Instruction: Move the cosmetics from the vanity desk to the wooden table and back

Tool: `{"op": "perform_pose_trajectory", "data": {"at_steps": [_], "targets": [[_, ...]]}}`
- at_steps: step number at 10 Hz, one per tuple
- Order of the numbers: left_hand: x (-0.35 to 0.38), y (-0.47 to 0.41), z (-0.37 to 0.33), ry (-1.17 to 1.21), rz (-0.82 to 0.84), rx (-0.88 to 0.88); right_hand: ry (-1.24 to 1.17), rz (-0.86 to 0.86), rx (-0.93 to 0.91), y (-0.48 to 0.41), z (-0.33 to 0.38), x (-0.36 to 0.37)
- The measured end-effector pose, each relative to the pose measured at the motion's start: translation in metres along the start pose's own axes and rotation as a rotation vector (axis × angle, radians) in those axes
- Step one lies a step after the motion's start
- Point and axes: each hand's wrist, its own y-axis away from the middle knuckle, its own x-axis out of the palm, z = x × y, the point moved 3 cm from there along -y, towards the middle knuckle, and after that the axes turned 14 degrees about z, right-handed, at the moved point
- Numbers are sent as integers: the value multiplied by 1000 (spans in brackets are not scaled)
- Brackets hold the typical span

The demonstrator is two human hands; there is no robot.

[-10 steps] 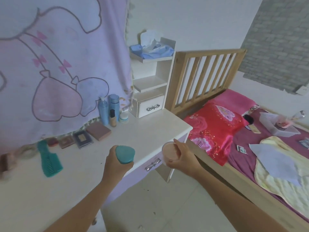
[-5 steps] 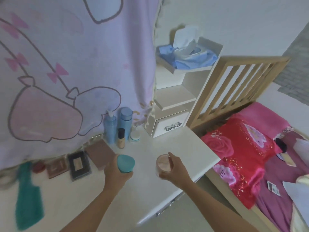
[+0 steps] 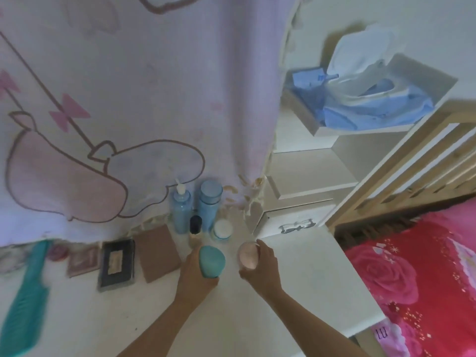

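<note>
My left hand (image 3: pixel 194 273) grips a teal-capped container (image 3: pixel 211 261) over the white vanity desk (image 3: pixel 309 284). Just to its right, my right hand (image 3: pixel 262 269) holds a pink round jar (image 3: pixel 247 255). Both are close above the desk top, near the back row of cosmetics: two blue bottles (image 3: pixel 181 210) (image 3: pixel 210 202), a small dark-capped bottle (image 3: pixel 195 226) and a white jar (image 3: pixel 222 229). Whether either held item touches the desk is unclear.
Flat palettes lie to the left: a brown one (image 3: pixel 157 252), a black one (image 3: pixel 117 264), a reddish one (image 3: pixel 83 261). A teal comb (image 3: pixel 25 302) lies far left. A small drawer unit (image 3: pixel 291 220) with shelves stands at the back right. A bed (image 3: pixel 425 274) adjoins the desk's right side.
Both hands have carried their items forward over the desk toward the back row of bottles. The view has closed in on the desk and tilted down.
</note>
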Motion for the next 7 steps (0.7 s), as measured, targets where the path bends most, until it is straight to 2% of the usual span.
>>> {"op": "perform_pose_trajectory", "data": {"at_steps": [2, 4, 7], "targets": [[10, -8, -14, 15, -146, -25, 15, 81, -130, -36, -2, 0], [21, -2, -23, 5, -217, -136, 105, 179, -225, -51, -4, -3], [12, 26, -26, -179, -217, -268, 286, 241, -215, -34, -3, -12]]}}
